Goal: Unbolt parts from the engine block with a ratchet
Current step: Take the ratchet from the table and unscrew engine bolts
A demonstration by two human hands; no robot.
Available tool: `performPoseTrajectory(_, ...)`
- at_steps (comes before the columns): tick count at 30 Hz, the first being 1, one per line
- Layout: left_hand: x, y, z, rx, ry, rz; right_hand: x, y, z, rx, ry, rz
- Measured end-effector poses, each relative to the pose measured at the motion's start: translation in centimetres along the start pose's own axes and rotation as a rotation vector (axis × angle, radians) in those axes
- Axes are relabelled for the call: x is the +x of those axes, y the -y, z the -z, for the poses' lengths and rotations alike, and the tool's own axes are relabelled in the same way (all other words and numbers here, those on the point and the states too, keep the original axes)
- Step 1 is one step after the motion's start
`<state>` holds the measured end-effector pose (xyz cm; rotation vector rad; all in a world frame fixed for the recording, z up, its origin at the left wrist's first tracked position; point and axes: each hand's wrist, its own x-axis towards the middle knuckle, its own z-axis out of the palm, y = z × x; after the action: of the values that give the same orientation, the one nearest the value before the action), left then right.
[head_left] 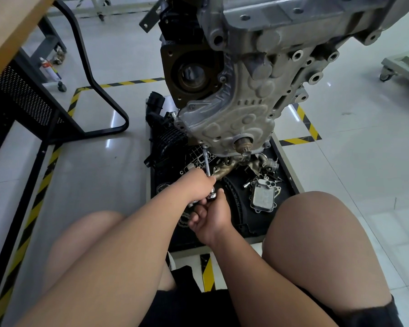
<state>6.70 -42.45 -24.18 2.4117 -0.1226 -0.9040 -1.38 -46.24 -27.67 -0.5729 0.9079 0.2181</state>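
Observation:
A grey cast engine block (241, 100) hangs over a black tray, with a ribbed front cover and a crank stub (244, 144) low on it. A chrome ratchet with a long extension (207, 165) runs up to a bolt (205, 146) at the cover's lower left corner. My left hand (197, 184) grips the extension near the ratchet head. Just below it, my right hand (210, 215) holds the ratchet handle, which is mostly hidden in the fingers.
The black tray (286, 182) under the block holds several removed parts: an oil cooler (263, 197), a black plastic manifold (165, 138), a bronze pipe and loose bolts. A desk with a black frame (97, 90) stands left. My bare knees flank the tray. Yellow-black tape marks the floor.

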Motion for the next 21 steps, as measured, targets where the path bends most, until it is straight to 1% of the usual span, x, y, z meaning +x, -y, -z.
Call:
performPoseTrajectory(4,-0.19,-0.08,0.13,0.050,-0.016,-0.020,-0.32,0.05,-0.06,0.000,0.015,-0.009)
performPoseTrajectory(9,-0.35,-0.04,0.28,0.108,-0.031,-0.031,-0.02,-0.13,-0.08,-0.046,-0.022,0.020)
performPoseTrajectory(12,-0.30,-0.06,0.26,0.124,-0.042,-0.038,0.24,-0.35,0.12,-0.096,-0.062,0.105)
performPoseTrajectory(17,-0.09,-0.12,0.27,0.155,-0.068,-0.043,0.35,-0.74,0.67,-0.309,-0.150,0.321)
performPoseTrajectory(21,-0.10,-0.25,0.25,0.185,-0.073,-0.046,0.24,-0.87,0.75,-0.359,-0.195,0.383)
